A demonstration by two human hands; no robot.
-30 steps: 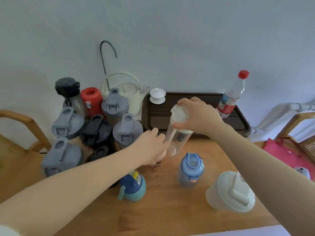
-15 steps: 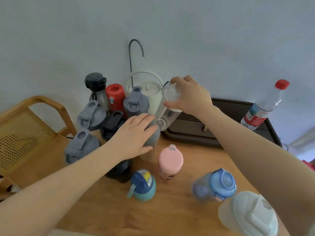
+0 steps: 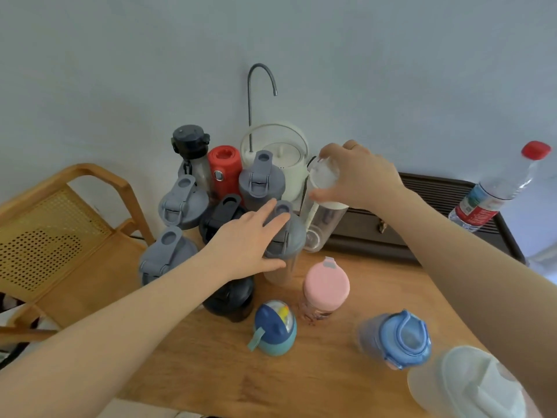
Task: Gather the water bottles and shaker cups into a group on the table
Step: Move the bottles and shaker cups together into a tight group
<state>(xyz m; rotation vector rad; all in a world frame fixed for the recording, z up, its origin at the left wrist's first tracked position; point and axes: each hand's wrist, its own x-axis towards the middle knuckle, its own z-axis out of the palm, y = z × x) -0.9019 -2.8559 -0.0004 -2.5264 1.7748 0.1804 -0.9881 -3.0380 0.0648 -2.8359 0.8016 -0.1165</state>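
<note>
Roughly half gathered: grey, black and red bottles [image 3: 224, 168] clustered at table's [image 3: 331, 366] back-left corner. Right hand [image 3: 358, 176], fingers clenched on clear bottle [image 3: 319, 218], setting it beside cluster; left hand [image 3: 244, 242], fingers released, resting on grey shaker [image 3: 286, 245]. Left: pink cup [image 3: 326, 286], blue bottle [image 3: 398, 339], white shaker [image 3: 470, 384]. Wooden table, pale wall, chair [image 3: 60, 224] left.

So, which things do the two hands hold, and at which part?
The right hand grips the clear bottle by its white lid. The left hand rests on the grey-lidded shaker cup, thumb at the lid's rim.
</note>
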